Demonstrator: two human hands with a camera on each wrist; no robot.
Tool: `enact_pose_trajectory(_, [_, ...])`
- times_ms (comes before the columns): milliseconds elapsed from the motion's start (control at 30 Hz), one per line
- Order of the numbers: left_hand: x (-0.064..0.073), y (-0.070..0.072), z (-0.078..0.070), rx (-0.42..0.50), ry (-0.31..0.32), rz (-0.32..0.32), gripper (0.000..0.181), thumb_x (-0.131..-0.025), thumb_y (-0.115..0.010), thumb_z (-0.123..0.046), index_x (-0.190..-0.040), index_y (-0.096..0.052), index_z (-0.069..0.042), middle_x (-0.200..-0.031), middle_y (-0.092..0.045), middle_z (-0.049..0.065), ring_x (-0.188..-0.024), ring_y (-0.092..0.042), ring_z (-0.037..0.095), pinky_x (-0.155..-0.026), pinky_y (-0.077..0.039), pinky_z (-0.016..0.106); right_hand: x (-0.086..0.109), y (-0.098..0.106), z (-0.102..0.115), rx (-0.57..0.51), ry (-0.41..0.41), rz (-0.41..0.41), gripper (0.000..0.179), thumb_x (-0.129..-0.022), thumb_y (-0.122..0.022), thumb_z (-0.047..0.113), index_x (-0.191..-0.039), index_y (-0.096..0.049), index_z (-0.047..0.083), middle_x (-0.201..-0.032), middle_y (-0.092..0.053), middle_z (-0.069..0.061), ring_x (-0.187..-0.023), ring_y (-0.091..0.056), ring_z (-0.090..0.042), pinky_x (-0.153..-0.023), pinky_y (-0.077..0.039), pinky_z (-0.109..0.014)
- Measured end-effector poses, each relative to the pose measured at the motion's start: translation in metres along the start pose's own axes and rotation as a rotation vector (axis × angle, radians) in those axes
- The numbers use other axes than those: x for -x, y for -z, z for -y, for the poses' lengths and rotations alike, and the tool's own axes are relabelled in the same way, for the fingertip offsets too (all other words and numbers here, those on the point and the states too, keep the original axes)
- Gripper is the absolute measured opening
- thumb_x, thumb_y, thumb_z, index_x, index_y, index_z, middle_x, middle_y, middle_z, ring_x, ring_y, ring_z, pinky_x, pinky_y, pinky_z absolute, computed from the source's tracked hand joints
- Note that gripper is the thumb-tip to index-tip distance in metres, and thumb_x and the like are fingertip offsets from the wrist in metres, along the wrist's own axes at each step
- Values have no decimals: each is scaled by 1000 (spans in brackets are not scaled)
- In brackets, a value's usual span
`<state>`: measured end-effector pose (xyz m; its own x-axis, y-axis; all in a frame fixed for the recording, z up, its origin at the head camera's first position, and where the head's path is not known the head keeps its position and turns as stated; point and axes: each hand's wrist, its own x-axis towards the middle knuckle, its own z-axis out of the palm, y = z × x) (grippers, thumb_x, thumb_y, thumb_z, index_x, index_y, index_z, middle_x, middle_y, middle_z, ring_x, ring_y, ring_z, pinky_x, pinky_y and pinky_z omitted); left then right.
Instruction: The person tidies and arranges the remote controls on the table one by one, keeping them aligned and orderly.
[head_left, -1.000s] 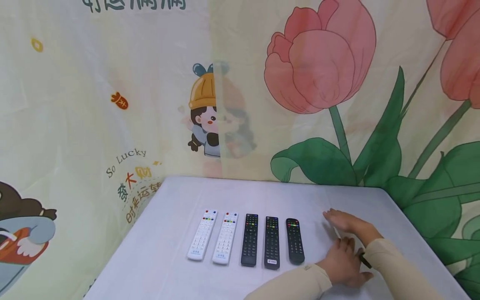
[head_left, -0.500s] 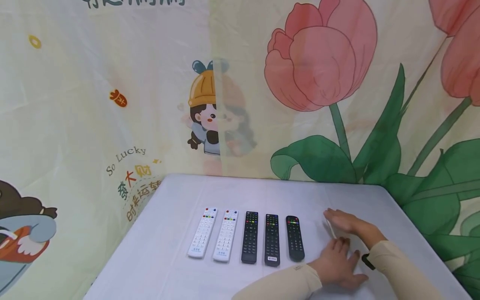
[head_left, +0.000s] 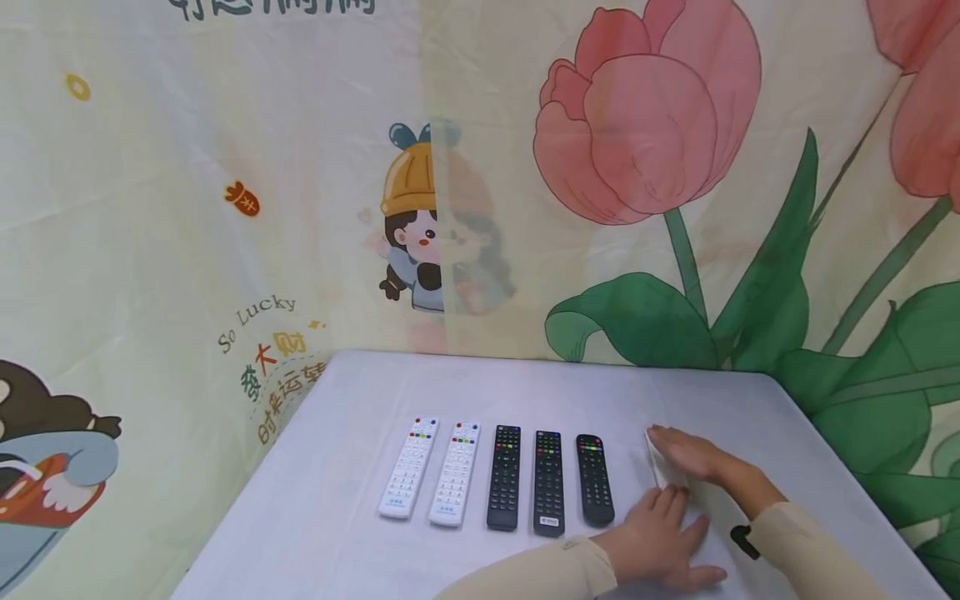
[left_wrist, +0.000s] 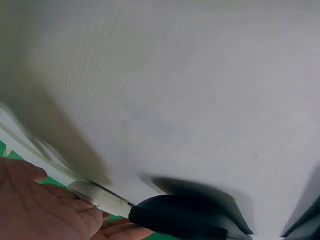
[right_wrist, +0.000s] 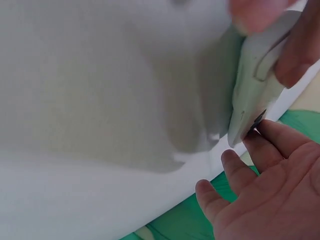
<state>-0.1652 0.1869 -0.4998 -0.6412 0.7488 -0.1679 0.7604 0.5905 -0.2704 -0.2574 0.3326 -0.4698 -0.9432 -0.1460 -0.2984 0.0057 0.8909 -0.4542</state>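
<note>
A pale, slim thing like a white remote [head_left: 661, 464] lies at the right end of a row of remotes, partly covered by the hands. My right hand [head_left: 696, 456] rests along its far right side with straight fingers. Fingertips of my left hand [head_left: 654, 540] touch its near end, the fingers straight and the thumb spread off to the right. The right wrist view has the white remote [right_wrist: 251, 75] edge-on between fingers; its front face is hidden. A palm shows beside the same pale edge [left_wrist: 50, 171] in the left wrist view.
To the left stand two white remotes [head_left: 408, 471] and three black ones [head_left: 549, 487], side by side on the white-covered table [head_left: 360, 567]. A tulip-printed backdrop [head_left: 652, 142] rises behind the table. The right wrist carries a black device [head_left: 745, 542].
My left hand has drifted left along the table toward the remotes, its thumb now apart from the right wrist. More of the white remote shows between the hands. The row of remotes stays put.
</note>
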Motion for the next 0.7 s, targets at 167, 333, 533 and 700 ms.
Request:
enact_pose_trajectory(167, [11, 1, 2, -23, -17, 8, 75, -90, -2, -78, -156, -14, -45, -164, -14, -1, -150, -13, 12, -119, -18, 26, 3, -8, 1, 12, 16, 0, 89, -101, -15, 65, -152, -27, -7, -156, -22, -35, -143, -16, -56, -113, -14, -72])
enact_pose_trajectory(333, [22, -2, 10, 32, -49, 26, 77, -89, -5, -81, -156, -12, -44, -166, -11, -3, -151, -12, 12, -121, -16, 27, 2, -15, -1, 26, 45, 6, 79, -104, -17, 58, -153, -28, -3, -157, -21, -32, -144, -14, -56, -113, -12, -73])
enact_pose_trajectory(533, [31, -2, 16, 41, -82, 35, 76, -90, -9, -79, -157, -11, -43, -166, -10, -3, -151, -13, 10, -120, -17, 25, 8, -17, 2, 22, 66, -4, 76, -105, -20, 56, -152, -31, -3, -157, -24, -30, -144, -15, -56, -113, -13, -73])
enact_pose_trajectory(700, [34, -4, 19, 32, -97, 49, 75, -91, -8, -78, -157, -8, -43, -166, -8, -3, -151, -12, 10, -120, -17, 24, 10, -19, 7, 21, 88, 5, 73, -105, -22, 55, -152, -33, 0, -159, -24, -27, -145, -13, -54, -113, -11, -73])
